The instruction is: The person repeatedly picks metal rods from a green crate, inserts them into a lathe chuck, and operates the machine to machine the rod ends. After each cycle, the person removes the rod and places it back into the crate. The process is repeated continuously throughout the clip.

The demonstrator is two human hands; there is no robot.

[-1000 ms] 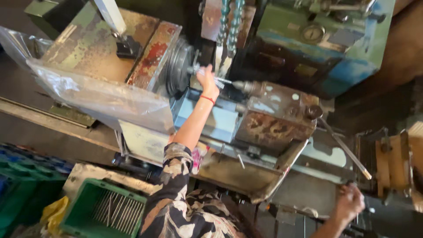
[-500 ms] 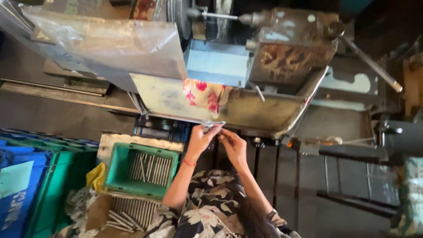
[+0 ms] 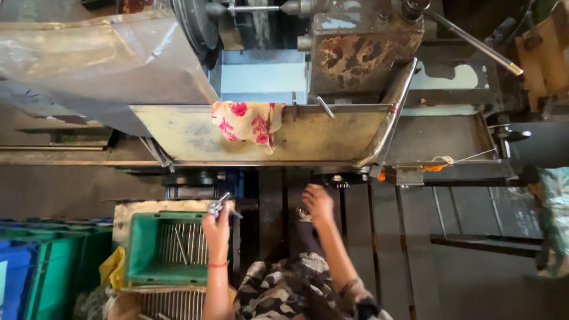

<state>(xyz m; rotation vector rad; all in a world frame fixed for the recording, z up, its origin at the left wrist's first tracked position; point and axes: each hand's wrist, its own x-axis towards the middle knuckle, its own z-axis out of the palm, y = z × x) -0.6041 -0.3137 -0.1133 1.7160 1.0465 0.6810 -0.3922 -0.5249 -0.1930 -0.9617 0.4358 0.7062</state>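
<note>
At the bottom of the frame is my patterned top (image 3: 284, 290), with both my arms reaching up from it. My left hand (image 3: 217, 226), in the lower middle, is closed around a small metal part (image 3: 218, 205). The part sticks out above my fingers, and it sits just over the right edge of the green crate (image 3: 137, 249). A red band (image 3: 217, 265) is around that wrist. Thin metal rods (image 3: 184, 243) lie inside the crate. More rods show in a box just below it, at the bottom edge.

My right hand (image 3: 318, 203) is a little right of the middle. It holds nothing. The fingers are bent down loosely, and I cannot tell if they touch the dark frame under them.

At the lower left corner is a blue crate (image 3: 15, 278).

Farther up, across the middle of the frame, is a long metal tray (image 3: 320, 139). A cloth with red flowers (image 3: 248, 122) hangs over its near wall. A clear plastic sheet (image 3: 89, 65) covers the upper left. At the top stands the rusty machine (image 3: 355, 56), and a long metal lever (image 3: 474, 41) points to the upper right.
</note>
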